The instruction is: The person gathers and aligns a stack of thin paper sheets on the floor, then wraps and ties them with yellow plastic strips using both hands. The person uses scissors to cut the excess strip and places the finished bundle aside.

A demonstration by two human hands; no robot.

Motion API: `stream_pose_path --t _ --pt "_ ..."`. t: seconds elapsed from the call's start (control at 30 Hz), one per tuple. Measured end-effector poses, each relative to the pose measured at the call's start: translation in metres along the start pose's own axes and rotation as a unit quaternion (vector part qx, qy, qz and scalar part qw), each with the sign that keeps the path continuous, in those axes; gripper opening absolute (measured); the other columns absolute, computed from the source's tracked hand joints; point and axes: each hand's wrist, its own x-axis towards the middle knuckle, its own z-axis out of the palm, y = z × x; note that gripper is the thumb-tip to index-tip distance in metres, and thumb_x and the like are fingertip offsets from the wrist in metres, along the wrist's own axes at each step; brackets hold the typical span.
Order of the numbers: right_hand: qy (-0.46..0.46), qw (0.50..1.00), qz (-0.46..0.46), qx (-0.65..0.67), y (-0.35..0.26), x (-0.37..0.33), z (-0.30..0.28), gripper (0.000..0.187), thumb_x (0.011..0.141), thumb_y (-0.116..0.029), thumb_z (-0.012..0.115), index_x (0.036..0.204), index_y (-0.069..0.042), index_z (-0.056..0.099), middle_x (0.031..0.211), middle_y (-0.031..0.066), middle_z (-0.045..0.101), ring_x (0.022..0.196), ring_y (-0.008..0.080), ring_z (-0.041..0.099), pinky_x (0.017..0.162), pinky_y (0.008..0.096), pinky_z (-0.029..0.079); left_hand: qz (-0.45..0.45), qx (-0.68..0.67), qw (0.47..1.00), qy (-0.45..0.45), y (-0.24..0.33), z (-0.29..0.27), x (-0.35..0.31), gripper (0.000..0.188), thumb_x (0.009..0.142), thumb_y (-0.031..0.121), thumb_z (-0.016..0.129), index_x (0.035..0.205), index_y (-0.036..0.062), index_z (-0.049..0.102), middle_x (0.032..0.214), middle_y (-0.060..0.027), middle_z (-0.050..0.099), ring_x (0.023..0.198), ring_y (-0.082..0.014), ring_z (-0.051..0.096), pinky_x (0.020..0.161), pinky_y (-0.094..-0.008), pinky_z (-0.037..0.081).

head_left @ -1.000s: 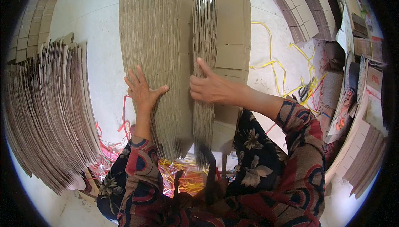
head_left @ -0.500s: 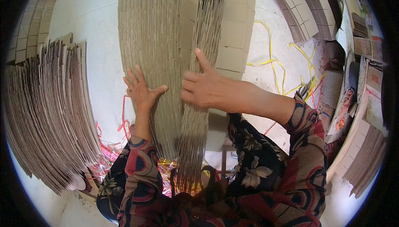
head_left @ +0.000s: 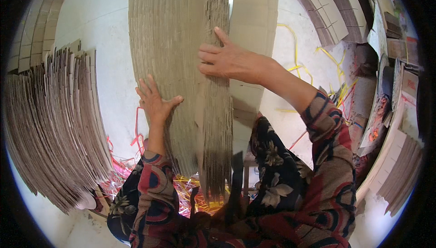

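Bright, diffuse light falls from out of view, leaving the pale floor [head_left: 111, 25] almost washed out at the far left and the near sleeves [head_left: 334, 175] dim. Soft shadow darkens the near end of the right-hand cardboard sheets [head_left: 252, 16]. The central cardboard bundle [head_left: 217, 143] looks slightly smeared. Fisheye distortion bows the left stack [head_left: 50, 125]; black vignetting closes both sides.

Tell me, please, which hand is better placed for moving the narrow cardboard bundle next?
Probably the right hand: its fingers wrap across the narrow bundle, whereas the left hand lies spread against the wider cardboard stack.
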Motion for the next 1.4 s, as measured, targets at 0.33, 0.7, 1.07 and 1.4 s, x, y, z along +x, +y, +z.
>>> stream_pose_path --t 0.33,0.7,1.07,1.4 --pt "-0.024 1.000 0.015 -0.004 0.007 0.000 0.016 0.011 0.080 -0.007 0.054 0.089 -0.009 0.048 0.086 0.0029 0.045 0.106 0.0183 0.047 0.105 0.0630 0.022 -0.006 -0.015 1.000 -0.007 0.003 0.001 -0.001 0.133 0.045 0.061 0.081 0.149 0.0197 0.010 0.153 -0.0206 0.007 0.138 -0.0468 0.008 0.102 -0.0649 0.021" --pt "-0.087 0.995 -0.009 -0.054 0.005 0.015 0.028 0.015 0.081 -0.006 0.054 0.096 -0.007 0.053 0.094 0.0038 0.050 0.114 0.0214 0.046 0.106 0.0650 0.020 -0.019 -0.009 1.000 0.006 -0.004 -0.001 -0.001 0.135 0.043 0.059 0.083 0.149 0.0208 0.009 0.153 -0.0200 0.007 0.138 -0.0471 0.008 0.102 -0.0656 0.021" --pt "0.022 0.998 0.037 -0.046 0.016 0.008 0.071 0.052 0.084 -0.007 0.051 0.135 -0.009 0.039 0.139 0.0133 0.038 0.135 0.0277 0.030 0.106 0.0636 0.015 -0.023 0.002 1.000 -0.017 0.002 -0.002 0.000 0.135 0.042 0.061 0.082 0.149 0.0183 0.010 0.152 -0.0216 0.008 0.138 -0.0474 0.006 0.103 -0.0654 0.023" --pt "0.256 0.505 0.714 0.413 -0.015 -0.151 0.125 0.110 0.063 -0.037 0.082 0.140 0.010 0.018 0.139 0.0270 0.036 0.128 0.0344 0.038 0.105 0.0336 0.032 -0.011 -0.007 1.000 -0.003 0.000 0.006 0.001 0.138 0.040 0.064 0.081 0.149 0.0201 0.009 0.153 -0.0211 0.006 0.138 -0.0477 0.006 0.101 -0.0675 0.023"
